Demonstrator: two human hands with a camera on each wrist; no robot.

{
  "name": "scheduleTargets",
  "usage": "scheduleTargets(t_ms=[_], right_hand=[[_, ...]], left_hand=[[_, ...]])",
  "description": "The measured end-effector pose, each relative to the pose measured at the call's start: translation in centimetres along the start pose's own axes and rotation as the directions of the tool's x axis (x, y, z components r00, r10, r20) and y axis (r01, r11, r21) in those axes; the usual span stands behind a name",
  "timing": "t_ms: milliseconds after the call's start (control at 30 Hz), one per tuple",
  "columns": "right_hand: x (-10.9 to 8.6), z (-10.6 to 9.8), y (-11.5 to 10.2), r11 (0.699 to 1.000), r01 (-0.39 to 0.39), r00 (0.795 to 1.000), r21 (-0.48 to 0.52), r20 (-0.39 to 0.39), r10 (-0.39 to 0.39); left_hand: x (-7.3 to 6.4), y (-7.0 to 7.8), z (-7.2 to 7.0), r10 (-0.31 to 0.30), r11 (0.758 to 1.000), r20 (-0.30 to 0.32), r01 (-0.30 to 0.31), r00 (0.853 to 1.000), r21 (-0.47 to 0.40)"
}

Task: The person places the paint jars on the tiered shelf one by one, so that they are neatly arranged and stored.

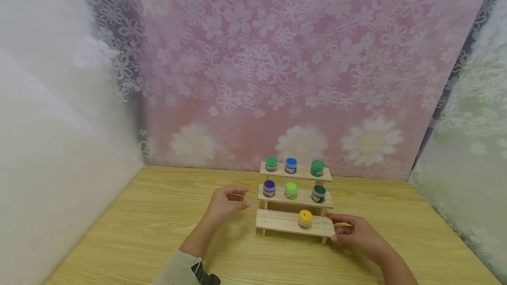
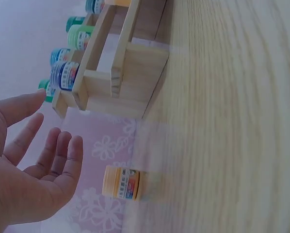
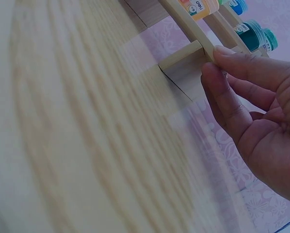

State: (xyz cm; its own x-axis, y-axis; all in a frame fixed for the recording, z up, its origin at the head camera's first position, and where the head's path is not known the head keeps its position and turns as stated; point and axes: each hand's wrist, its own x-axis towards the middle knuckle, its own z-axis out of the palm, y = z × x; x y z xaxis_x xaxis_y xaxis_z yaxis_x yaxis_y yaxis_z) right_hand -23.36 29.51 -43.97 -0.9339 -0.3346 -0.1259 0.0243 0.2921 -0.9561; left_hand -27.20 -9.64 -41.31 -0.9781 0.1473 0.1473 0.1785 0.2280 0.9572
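Observation:
A three-step wooden stand point(image 1: 277, 220) stands on the table, bearing small paint jars. My right hand point(image 1: 358, 234) holds the right end of its lowest step, thumb and fingertips at the edge in the right wrist view. Alone on that step sits a yellow paint jar point(image 1: 305, 220). Left of the stand, my left hand point(image 1: 225, 203) hovers with fingers parted and nothing between them. An orange paint jar point(image 2: 123, 182) stands on the table near it in the left wrist view, hidden in the head view. The middle step carries purple point(image 1: 269, 188), light green point(image 1: 291, 191) and dark green point(image 1: 318, 193) jars.
On the top step are a green jar point(image 1: 271, 164), a blue jar point(image 1: 291, 166) and another green jar point(image 1: 317, 168). A pink flowered curtain point(image 1: 253, 78) hangs close behind the stand. Pale sheets flank the wood-grain table point(image 1: 150, 214) on both sides.

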Motion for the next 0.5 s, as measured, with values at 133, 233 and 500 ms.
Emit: scheduleTargets(t_ms=[133, 233, 500], right_hand=[[-0.3, -0.3, 0.2, 1.0, 0.002, 1.0, 0.012, 0.01, -0.002], [-0.2, -0.3, 0.2, 1.0, 0.015, 1.0, 0.018, 0.02, -0.015], [-0.2, -0.2, 0.1, 1.0, 0.024, 1.0, 0.01, 0.012, -0.024]], left_hand=[[0.2, -0.5, -0.4, -0.003, 1.0, -0.028, 0.004, 1.0, 0.03], [0.3, -1.0, -1.0, -0.015, 0.999, -0.059, 0.017, 0.998, 0.042], [0.8, -2.0, -2.4, -0.059, 0.998, -0.064, 0.061, 0.996, 0.032]])
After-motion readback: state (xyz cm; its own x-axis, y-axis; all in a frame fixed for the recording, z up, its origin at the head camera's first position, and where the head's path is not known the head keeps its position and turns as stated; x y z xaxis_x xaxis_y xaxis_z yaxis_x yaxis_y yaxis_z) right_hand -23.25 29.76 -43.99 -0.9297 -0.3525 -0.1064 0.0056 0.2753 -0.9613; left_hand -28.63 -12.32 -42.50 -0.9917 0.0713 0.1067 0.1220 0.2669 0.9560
